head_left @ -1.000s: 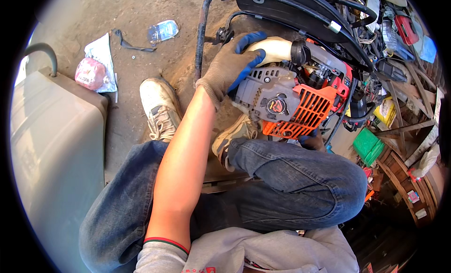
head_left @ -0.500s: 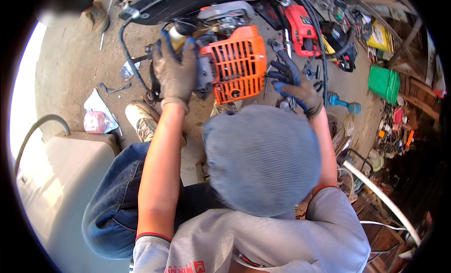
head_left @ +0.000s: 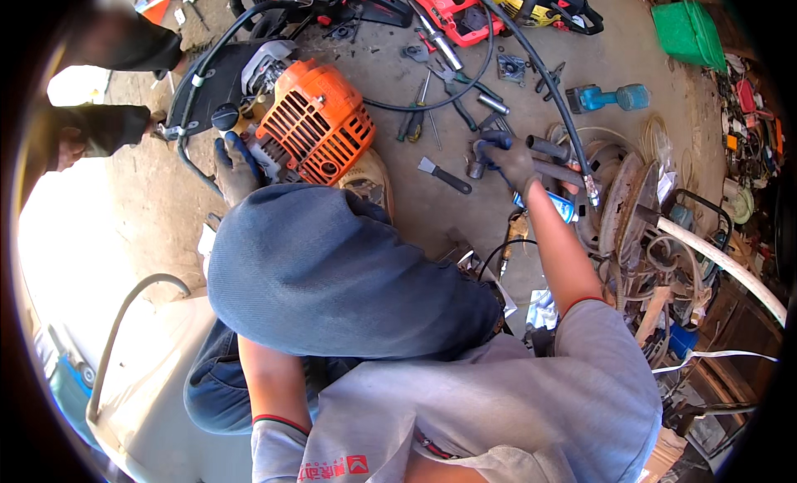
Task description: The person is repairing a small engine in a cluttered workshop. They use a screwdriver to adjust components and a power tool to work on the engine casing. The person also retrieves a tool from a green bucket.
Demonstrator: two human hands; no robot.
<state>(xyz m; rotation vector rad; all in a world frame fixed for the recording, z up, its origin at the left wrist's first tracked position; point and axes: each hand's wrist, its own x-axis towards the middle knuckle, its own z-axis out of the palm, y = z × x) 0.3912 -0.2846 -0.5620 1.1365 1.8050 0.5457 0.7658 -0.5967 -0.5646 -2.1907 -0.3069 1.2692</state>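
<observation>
A small engine with an orange slotted cover [head_left: 320, 122] stands on the ground ahead of my left knee, tilted. My left hand [head_left: 238, 172], in a grey and blue work glove, is at the engine's left side near a dark round cap [head_left: 225, 116]. Its fingers are stretched and apart; my knee hides the wrist. Off to the right, my gloved right hand [head_left: 510, 161] is closed round what looks like a hammer [head_left: 554, 172], close to its head. Next to that hand lie a metal tube [head_left: 548, 147] and a blue and white spray can [head_left: 550, 206].
A scraper [head_left: 445, 176], pliers [head_left: 462, 101] and screwdrivers lie on the concrete. Beyond them are a blue cordless tool [head_left: 610, 98] and a red machine housing [head_left: 452, 9]. A black hose [head_left: 544, 72] arcs across. Rusty discs [head_left: 627, 201] stand at right. Another person's legs [head_left: 124, 47] are at far left.
My view has turned right. My right hand has gone from open beside the engine to closed on the hammer. My left hand appears lower along the engine's side.
</observation>
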